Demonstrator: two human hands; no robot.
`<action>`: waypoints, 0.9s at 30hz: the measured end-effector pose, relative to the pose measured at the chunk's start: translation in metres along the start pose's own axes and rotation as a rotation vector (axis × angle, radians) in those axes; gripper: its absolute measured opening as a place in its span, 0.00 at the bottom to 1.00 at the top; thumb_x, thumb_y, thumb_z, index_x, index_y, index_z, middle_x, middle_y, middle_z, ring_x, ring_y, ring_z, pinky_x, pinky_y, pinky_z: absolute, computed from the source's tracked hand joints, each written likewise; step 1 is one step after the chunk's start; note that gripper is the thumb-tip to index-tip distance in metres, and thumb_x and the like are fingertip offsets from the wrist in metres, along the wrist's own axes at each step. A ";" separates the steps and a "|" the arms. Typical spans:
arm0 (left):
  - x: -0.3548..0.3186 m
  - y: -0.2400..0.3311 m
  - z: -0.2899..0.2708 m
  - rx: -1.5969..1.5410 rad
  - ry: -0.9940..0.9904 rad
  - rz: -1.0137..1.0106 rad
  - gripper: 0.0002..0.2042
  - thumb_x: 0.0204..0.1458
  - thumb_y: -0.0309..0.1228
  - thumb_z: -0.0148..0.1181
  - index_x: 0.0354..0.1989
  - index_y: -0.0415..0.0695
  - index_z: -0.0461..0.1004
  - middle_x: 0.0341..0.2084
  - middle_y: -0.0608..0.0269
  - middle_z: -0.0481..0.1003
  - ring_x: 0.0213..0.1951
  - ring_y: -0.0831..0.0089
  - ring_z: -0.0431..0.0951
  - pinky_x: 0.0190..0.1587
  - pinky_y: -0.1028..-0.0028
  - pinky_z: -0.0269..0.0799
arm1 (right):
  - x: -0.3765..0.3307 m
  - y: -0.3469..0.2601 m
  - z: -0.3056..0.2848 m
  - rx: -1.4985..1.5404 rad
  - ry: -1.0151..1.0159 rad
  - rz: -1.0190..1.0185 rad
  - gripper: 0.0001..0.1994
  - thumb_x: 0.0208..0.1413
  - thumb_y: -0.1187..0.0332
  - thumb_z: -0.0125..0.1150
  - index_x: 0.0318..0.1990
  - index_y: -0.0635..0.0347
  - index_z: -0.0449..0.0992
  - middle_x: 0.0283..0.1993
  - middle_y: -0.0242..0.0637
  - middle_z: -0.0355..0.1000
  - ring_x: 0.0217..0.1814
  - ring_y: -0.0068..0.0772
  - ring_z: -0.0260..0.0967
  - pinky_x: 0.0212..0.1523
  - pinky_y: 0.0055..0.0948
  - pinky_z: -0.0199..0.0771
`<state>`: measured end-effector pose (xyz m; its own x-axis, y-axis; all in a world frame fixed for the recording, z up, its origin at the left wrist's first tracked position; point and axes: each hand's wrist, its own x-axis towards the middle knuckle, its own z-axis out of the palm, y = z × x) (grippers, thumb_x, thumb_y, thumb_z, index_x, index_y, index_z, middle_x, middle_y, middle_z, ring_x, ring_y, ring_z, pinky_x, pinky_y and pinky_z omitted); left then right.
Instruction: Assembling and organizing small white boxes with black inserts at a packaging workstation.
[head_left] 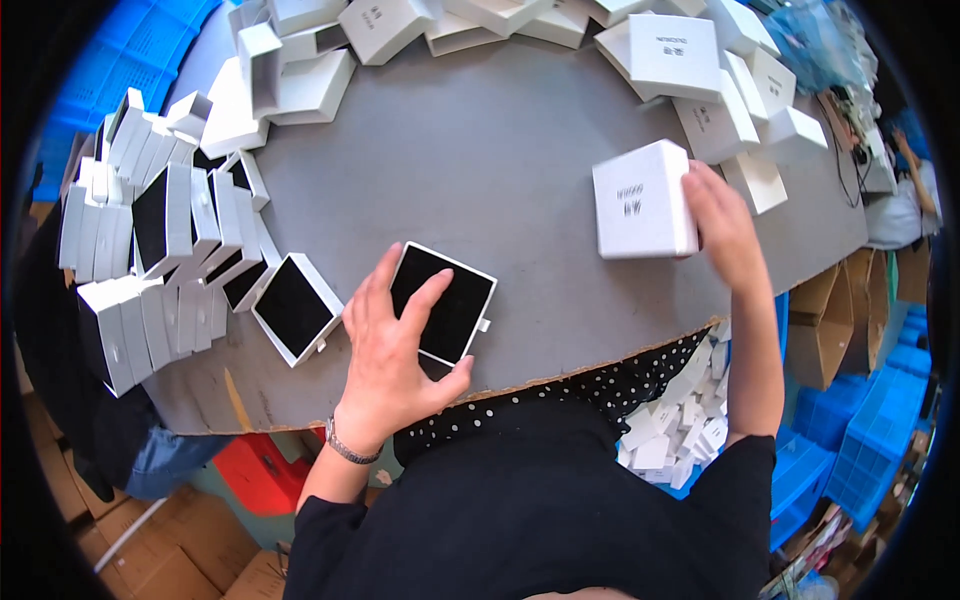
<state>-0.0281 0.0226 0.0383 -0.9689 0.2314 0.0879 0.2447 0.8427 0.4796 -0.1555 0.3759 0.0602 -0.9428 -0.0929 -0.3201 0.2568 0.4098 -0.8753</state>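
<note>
Boxes are what both hands are on. Under the left hand (pixel 395 345) lies a white tray (pixel 445 303) with a black lining, flat on the grey worktop (pixel 480 160). The left grip is spread open, the fingers resting on the tray's near-left part and the thumb reaching along its near edge; nothing is clasped, only pressed or touched. A small white tab sticks out from the tray's right side, away from the fingers. Just left of this grip lies a second black-lined tray (pixel 293 307), flat as well and apart from the first one, not touched by the hand.

The right hand (pixel 722 225) holds a white box (pixel 643 200). The grip is closed on the box's right side, fingers along its edge; the box looks tilted and slightly blurred, and whether it rests on the worktop or is lifted off it cannot be told.

Farther left of the left grip stands a dense row of open trays (pixel 150 270) on edge, white outside, black inside. Beyond both grips, along the far rim of the worktop, lie many white lids and boxes (pixel 690 60) in a loose heap. Below the right forearm, off the worktop's edge, sits a pile of small white pieces (pixel 680 420). Blue crates (pixel 860 440) stand to the right of that, cardboard boxes (pixel 835 325) beside them. A metal watch band (pixel 345 447) circles the left wrist.
</note>
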 end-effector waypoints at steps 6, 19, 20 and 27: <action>0.002 0.003 0.011 -0.066 0.056 -0.002 0.42 0.33 0.46 0.80 0.61 0.49 0.71 0.70 0.39 0.54 0.63 0.40 0.63 0.63 0.50 0.65 | -0.001 0.011 0.008 -0.742 0.247 -0.824 0.32 0.52 0.55 0.70 0.64 0.53 0.71 0.61 0.50 0.71 0.60 0.52 0.69 0.62 0.47 0.70; 0.018 0.004 0.023 -0.100 0.068 0.134 0.26 0.33 0.43 0.82 0.40 0.48 0.78 0.69 0.44 0.57 0.73 0.35 0.50 0.71 0.44 0.53 | -0.030 0.010 0.057 -0.713 -0.102 -0.800 0.26 0.37 0.68 0.65 0.51 0.49 0.76 0.73 0.49 0.58 0.79 0.64 0.47 0.73 0.56 0.54; 0.018 0.004 0.026 -0.097 0.064 0.134 0.26 0.33 0.43 0.82 0.40 0.48 0.78 0.69 0.44 0.57 0.73 0.35 0.50 0.71 0.44 0.53 | -0.039 0.009 0.067 -0.803 0.035 -0.771 0.25 0.36 0.67 0.65 0.49 0.50 0.76 0.74 0.50 0.57 0.79 0.63 0.46 0.73 0.56 0.53; 0.011 -0.005 0.008 -0.070 0.042 -0.021 0.19 0.37 0.33 0.77 0.40 0.47 0.78 0.68 0.37 0.58 0.71 0.36 0.56 0.68 0.47 0.58 | -0.045 0.015 0.054 -0.785 -0.084 -0.789 0.24 0.31 0.68 0.71 0.43 0.50 0.76 0.72 0.49 0.60 0.72 0.60 0.57 0.67 0.54 0.57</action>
<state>-0.0395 0.0250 0.0303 -0.9748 0.1923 0.1131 0.2227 0.8105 0.5417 -0.0976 0.3371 0.0415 -0.7573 -0.6291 0.1752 -0.6412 0.6655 -0.3820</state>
